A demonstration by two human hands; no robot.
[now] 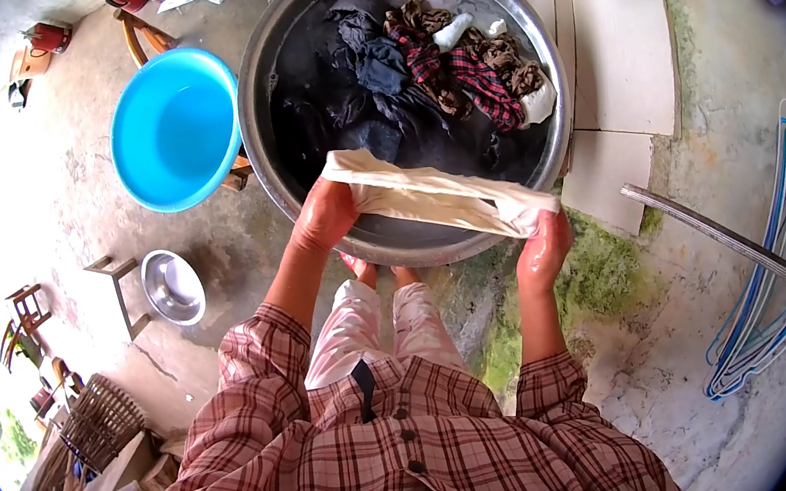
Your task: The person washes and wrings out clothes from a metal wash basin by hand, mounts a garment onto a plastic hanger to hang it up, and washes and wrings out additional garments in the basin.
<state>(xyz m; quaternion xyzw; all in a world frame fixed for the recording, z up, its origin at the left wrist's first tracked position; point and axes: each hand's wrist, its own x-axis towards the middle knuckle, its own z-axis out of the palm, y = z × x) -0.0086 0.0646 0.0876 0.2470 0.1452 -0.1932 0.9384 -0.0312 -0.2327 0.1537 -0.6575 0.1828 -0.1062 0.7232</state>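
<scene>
Stretching between the two hands, the cream cloth (427,199) is above the near rim of the large metal basin (262,148). For doing this well, I think both ends should be pulled evenly and gently, over the basin, so any drips can fall inside. The left hand (327,212) has its fingers closed around one end; the right hand (545,250) grips the other; some fingertips are hidden. Beyond, clothes (380,68) lie in dark water; a blue basin (184,129) is at left.
</scene>
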